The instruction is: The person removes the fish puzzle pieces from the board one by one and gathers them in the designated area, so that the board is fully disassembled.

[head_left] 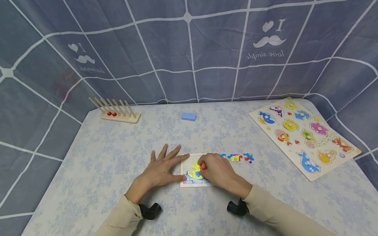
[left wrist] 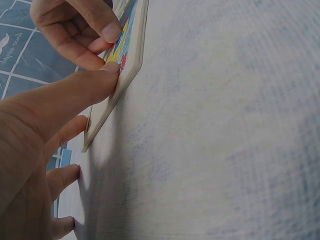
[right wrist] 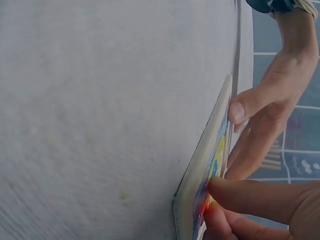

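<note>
A small wooden puzzle tray (head_left: pixel 196 185) lies flat on the table, with joined yellow and blue pieces (head_left: pixel 195 173) in its lower left part. My left hand (head_left: pixel 159 172) is spread at the tray's left side, its thumb on the lower left corner area and its index finger at the top edge. Over the tray's right part, my right hand (head_left: pixel 220 172) has curled fingers and pinches a red piece (right wrist: pixel 206 202) low against the puzzle; the hand hides much of that side. Loose pieces (head_left: pixel 235 157) lie in a row beyond the right hand.
A blue block (head_left: pixel 188 116) sits at the back middle. The wooden peg rack (head_left: pixel 121 117) with two red beads stands at the back left. On the right lies a large sea-animal puzzle board (head_left: pixel 298 154). A grey curtain (head_left: pixel 218 49) hangs behind the table.
</note>
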{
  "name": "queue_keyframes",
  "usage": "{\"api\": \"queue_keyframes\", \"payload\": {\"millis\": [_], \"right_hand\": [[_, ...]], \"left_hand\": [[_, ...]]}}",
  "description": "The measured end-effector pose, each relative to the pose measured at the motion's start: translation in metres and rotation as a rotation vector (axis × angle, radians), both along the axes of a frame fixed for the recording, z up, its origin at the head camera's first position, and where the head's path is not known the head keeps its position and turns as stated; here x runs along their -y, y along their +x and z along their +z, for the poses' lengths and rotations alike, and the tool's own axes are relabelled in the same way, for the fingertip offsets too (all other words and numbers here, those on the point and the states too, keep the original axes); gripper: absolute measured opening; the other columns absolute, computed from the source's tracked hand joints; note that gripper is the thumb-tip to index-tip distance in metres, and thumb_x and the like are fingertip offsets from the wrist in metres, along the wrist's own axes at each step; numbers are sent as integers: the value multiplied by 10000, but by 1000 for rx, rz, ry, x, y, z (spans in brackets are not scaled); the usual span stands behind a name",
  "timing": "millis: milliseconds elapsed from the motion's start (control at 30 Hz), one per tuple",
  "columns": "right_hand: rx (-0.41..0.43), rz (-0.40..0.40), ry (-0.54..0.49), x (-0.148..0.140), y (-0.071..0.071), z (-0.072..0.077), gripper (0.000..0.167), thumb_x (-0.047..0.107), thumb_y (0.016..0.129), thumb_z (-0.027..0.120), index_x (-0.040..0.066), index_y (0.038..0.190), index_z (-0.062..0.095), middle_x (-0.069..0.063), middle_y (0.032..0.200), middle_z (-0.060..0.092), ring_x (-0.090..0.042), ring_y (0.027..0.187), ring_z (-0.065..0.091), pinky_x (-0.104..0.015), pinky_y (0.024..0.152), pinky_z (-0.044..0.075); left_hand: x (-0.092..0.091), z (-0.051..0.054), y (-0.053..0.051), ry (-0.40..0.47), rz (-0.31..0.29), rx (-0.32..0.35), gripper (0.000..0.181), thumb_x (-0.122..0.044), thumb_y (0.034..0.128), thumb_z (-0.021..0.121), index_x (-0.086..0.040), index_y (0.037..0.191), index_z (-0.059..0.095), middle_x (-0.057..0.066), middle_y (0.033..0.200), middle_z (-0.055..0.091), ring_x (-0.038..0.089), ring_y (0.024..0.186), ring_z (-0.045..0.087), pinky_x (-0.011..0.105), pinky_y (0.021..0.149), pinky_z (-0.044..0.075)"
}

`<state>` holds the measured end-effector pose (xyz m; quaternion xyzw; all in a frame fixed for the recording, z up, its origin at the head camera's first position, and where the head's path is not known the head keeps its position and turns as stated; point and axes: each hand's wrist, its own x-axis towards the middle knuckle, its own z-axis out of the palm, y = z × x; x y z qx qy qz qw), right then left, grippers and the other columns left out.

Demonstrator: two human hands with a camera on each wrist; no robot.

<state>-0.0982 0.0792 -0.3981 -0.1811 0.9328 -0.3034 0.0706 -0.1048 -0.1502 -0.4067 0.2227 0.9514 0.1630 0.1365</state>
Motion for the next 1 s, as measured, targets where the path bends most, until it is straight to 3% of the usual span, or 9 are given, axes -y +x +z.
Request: {"api": "queue_keyframes", "payload": {"millis": [233,600,1000], "right_hand": [[37,-31,-17,0,0,0,156,41,784,771,111,899,693,55,746,545,-101,669,483,-262,548,420],[-35,-45,-40,-1,5,-4,186,69,771,797,124,902,677,31,844,612,-102,681,500,-269,544,437],[-107,-14,-76,-5,6,1,115,136,805,790,188,816,688,132,664,564,-36,543,465,-230,450,370]], "left_hand": [[0,0,-1,2,9,8,734,-617,826,683,-390,1481,441,-3,1626,217,424,1482,24,773,1046,0],[-2,0,-1,-5,15,3,734,-598,821,700,-378,1476,454,8,1623,228,429,1481,33,771,1049,10],[-2,-1,-1,-13,14,10,742,-602,818,700,-379,1479,449,4,1625,219,422,1483,22,769,1051,10]]}}
